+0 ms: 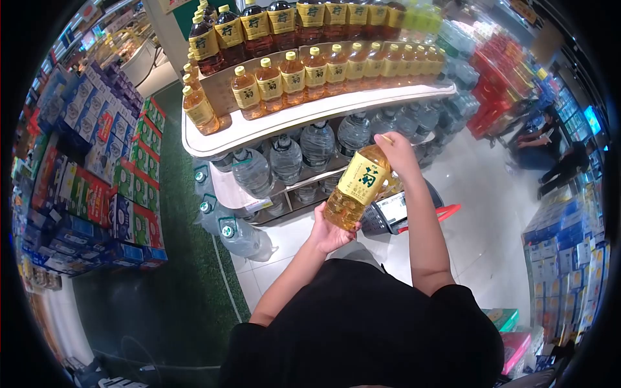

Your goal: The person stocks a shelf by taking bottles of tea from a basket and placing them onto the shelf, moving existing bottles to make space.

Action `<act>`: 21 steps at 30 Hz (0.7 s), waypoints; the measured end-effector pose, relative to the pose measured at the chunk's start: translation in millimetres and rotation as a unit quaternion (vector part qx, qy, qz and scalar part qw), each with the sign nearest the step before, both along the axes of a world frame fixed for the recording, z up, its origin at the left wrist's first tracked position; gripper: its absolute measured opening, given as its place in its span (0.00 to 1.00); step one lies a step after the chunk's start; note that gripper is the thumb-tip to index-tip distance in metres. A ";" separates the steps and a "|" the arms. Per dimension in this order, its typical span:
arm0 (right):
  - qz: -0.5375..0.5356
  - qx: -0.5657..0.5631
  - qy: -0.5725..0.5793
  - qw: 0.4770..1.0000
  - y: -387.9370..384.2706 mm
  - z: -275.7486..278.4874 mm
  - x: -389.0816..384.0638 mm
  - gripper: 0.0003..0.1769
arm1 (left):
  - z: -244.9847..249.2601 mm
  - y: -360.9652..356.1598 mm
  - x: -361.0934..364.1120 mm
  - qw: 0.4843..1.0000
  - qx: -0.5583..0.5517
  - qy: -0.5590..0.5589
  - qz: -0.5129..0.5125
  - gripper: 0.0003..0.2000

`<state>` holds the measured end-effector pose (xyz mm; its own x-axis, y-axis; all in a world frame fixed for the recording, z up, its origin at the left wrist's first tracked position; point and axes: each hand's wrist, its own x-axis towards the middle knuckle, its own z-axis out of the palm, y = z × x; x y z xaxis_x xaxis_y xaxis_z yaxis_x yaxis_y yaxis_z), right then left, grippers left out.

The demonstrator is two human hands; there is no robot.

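A bottle of amber drink [359, 184] with a yellow label and yellow cap is tilted in front of my body, its top leaning right. My left hand [332, 233] cups it from below, palm up and fingers curled under the base. At the top, my right hand [396, 154] closes its fingers around the cap and neck. A dark shopping basket [378, 222] with a red handle is on the floor just behind the bottle, partly hidden by it and my right forearm.
Ahead is a white display shelf [310, 107] with rows of yellow-labelled bottles [293, 76]. Large water jugs [285, 157] stand beneath, and others [242, 238] on the floor. Stacked boxes [132, 181] line the left. To the right are cartons [563, 258] and a person [546, 145].
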<state>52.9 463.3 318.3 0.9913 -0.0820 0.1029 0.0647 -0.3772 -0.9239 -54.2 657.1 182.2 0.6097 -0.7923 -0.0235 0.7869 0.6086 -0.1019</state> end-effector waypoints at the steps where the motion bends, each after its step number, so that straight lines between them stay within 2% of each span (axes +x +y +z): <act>1: 0.002 -0.011 -0.005 1.000 0.5 -1.6 3.5 0.19 | -1.1 -1.0 1.4 1.000 0.013 -0.003 0.010 0.38; 6: 0.014 -0.099 -0.029 0.995 -1.7 4.1 19.4 0.18 | -6.7 -6.1 26.2 0.997 0.050 -0.038 0.053 0.36; 10: 0.051 -0.066 -0.032 0.996 -1.2 15.9 41.2 0.15 | -8.2 -10.8 59.6 0.993 0.068 -0.057 0.077 0.34; 13: 0.102 0.010 0.002 0.995 14.3 24.1 54.9 0.13 | -7.0 -8.2 85.7 0.993 0.064 -0.023 0.093 0.34; 14: 0.118 -0.011 -0.035 0.992 22.9 26.7 59.3 0.12 | -6.3 -5.0 92.6 0.993 0.033 -0.019 0.109 0.32; 17: 0.163 -0.015 -0.043 0.986 49.5 33.3 71.0 0.12 | 2.5 -1.3 115.3 0.970 0.092 0.075 0.210 0.31; 21: 0.223 -0.052 -0.097 0.969 80.8 25.9 98.9 0.14 | -9.9 25.4 133.5 0.957 0.159 0.041 0.241 0.31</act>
<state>151.8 544.1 344.3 0.8871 0.3703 0.2755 0.4110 -0.3625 -0.8365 79.4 682.5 172.3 0.8876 -0.3648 -0.2812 0.4051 0.9088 0.0996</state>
